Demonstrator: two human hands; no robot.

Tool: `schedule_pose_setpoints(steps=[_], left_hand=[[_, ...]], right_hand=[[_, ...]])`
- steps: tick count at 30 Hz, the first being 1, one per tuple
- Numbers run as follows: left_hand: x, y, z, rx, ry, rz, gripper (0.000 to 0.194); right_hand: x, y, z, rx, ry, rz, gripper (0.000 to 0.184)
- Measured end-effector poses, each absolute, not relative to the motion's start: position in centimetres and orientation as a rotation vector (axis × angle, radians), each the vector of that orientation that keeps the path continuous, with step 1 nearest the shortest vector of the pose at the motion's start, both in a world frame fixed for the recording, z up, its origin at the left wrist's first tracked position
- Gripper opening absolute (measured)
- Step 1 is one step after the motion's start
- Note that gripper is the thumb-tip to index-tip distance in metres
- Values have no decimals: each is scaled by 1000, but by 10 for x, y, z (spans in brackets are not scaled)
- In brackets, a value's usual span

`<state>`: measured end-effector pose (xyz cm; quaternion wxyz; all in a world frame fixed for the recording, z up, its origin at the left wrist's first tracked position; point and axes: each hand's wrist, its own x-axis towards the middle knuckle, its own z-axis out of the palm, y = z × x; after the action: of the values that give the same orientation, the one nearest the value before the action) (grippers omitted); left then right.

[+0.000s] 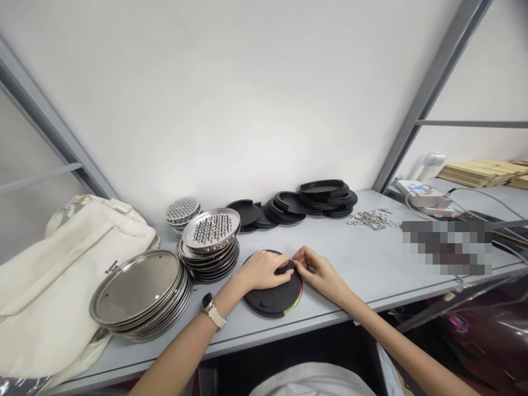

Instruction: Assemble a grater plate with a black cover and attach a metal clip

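A black round disc (264, 300) lies flat on the grey table in front of me, a strip of yellow, green and red showing along its right edge. My left hand (264, 270) rests over its upper part and grips it, with thumb and forefinger reaching toward the right rim. There my right hand (317, 270) pinches a small metal piece (292, 263), mostly covered by the fingertips, so I cannot make out its exact kind. Loose metal clips (373, 219) lie in a pile to the right. Behind the disc, black rimmed discs with a notch (291, 202) are heaped by the wall.
At left stand a stack of round metal plates (138, 289), a stack of round grater plates (212, 230) and a smaller grater stack (183, 210). A cream canvas bag (61, 264) lies at far left. White devices with cables (424, 193) sit at right, near wooden boards (478, 173).
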<state>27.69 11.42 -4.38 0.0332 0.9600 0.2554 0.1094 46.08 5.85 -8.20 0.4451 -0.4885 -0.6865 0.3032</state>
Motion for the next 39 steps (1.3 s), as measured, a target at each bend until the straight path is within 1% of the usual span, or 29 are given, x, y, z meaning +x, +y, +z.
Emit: schedule_pose_setpoints(steps=[10, 18, 27, 35, 39], left_hand=[[277, 113, -42, 2922, 810, 328, 23], [278, 113, -42, 2912, 819, 312, 22], [277, 114, -42, 2914, 819, 305, 20], [277, 115, -44, 2944, 789, 333, 21], [277, 115, -44, 2955, 782, 339, 20]], right_hand=[[463, 60, -84, -1216, -1683, 842, 22], [462, 60, -85, -1206, -1710, 814, 18], [461, 57, -82, -1237, -1723, 795, 9], [461, 59, -82, -1227, -1686, 770, 16], [462, 60, -84, -1229, -1679, 772, 16]])
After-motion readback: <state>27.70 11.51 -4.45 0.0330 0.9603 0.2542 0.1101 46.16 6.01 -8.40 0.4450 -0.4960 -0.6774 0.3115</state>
